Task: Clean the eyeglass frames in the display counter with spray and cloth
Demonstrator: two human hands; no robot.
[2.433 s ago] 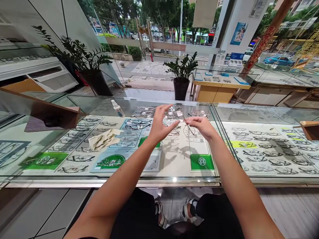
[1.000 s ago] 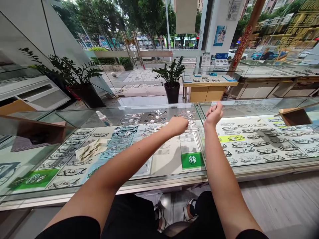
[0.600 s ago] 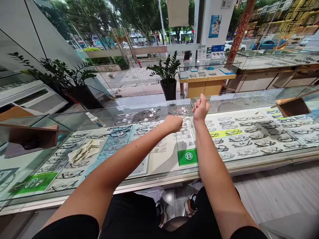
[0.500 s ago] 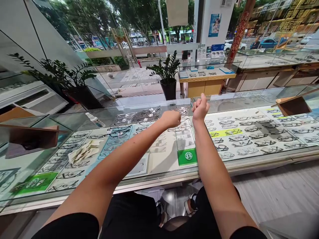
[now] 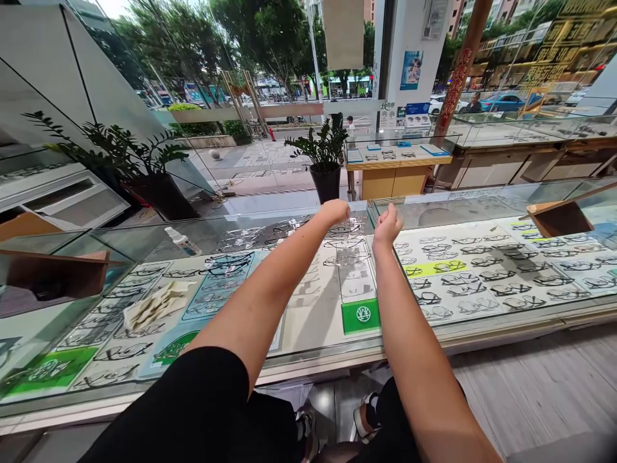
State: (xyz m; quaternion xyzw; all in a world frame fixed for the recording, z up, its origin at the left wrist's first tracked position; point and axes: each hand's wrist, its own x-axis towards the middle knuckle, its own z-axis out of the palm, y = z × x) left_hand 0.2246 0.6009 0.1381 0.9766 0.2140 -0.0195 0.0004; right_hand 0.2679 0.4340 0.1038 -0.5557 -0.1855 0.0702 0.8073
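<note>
My left hand is closed in a fist over the far part of the glass display case, its back towards me. Just to its right is my right hand, also closed, with the thumb uppermost; a small gap parts the two. No object shows in either fist. Under the left hand lie eyeglass frames, partly covered by it. Between my forearms, a green card with a white logo lies at the front of a narrow strip. Rows of glasses fill the case to the right.
A white spray bottle and a crumpled cream cloth are on the left. Brown-backed stands rest on the glass at both ends. Beyond the case are a potted plant, a wooden display table and glass walls.
Both hands have lowered slightly relative to the case. The left fist has moved farther forward, its elbow swinging inward; both hands stay closed. The view has tilted up slightly.
</note>
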